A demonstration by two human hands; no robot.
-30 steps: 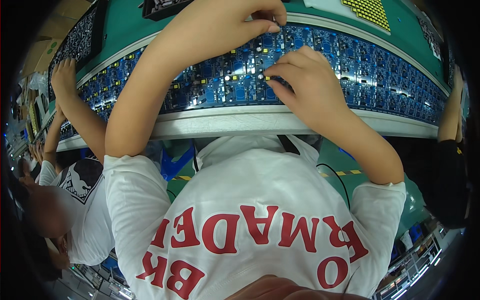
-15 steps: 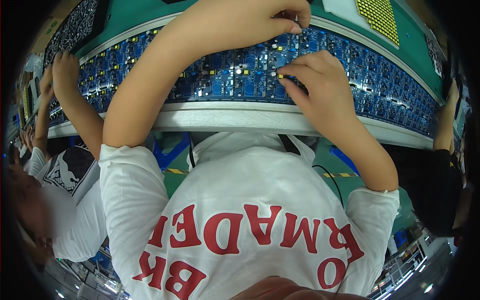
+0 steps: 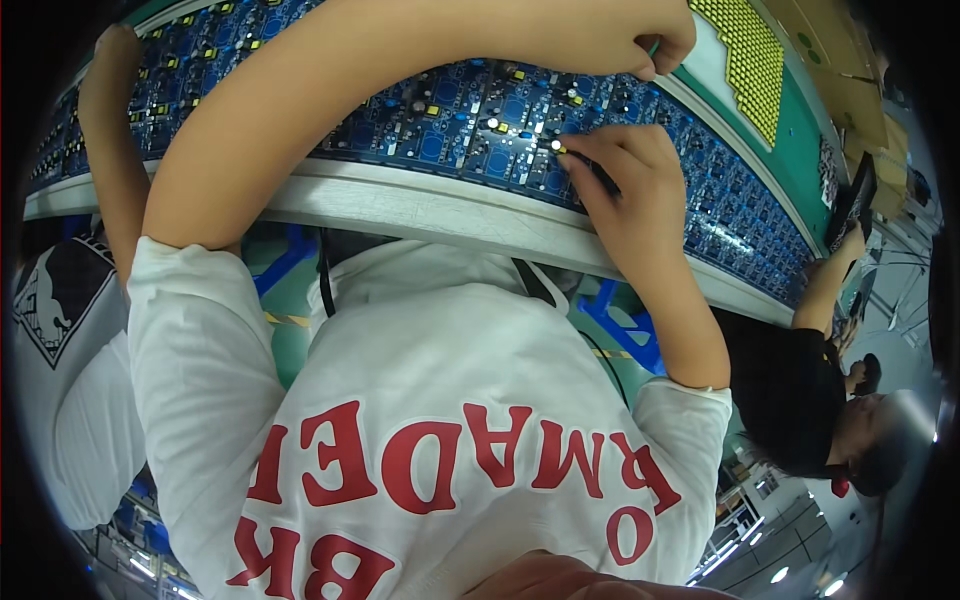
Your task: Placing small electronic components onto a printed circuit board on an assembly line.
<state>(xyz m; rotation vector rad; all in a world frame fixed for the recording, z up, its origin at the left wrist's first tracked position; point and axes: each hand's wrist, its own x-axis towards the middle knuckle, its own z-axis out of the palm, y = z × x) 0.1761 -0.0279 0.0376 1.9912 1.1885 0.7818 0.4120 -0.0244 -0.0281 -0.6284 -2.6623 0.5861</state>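
Note:
Long rows of joined blue circuit boards point(image 3: 430, 150) run across in front of me, dotted with small yellow and white round parts. My right hand point(image 3: 640, 180) is closed in a pinch, thumb and forefinger at a small yellow component point(image 3: 563, 150) on a board. A white round component point(image 3: 556, 145) stands right beside those fingertips. Stretched over the boards, my left arm ends in my left hand point(image 3: 665, 45), its fingers curled together near the far rail. Whatever that hand pinches, if anything, is hidden.
A pale metal rail point(image 3: 420, 195) borders the boards on my side. Beyond the far rail, a sheet of many yellow parts point(image 3: 745, 65) lies on a green surface. A co-worker's forearm point(image 3: 110, 130) reaches in at left; a person in black point(image 3: 790, 390) works at right.
The view has turned, so the boards now slope down to the right. My left hand has shifted right, toward the yellow sheet. My right hand stays pinched at the yellow component.

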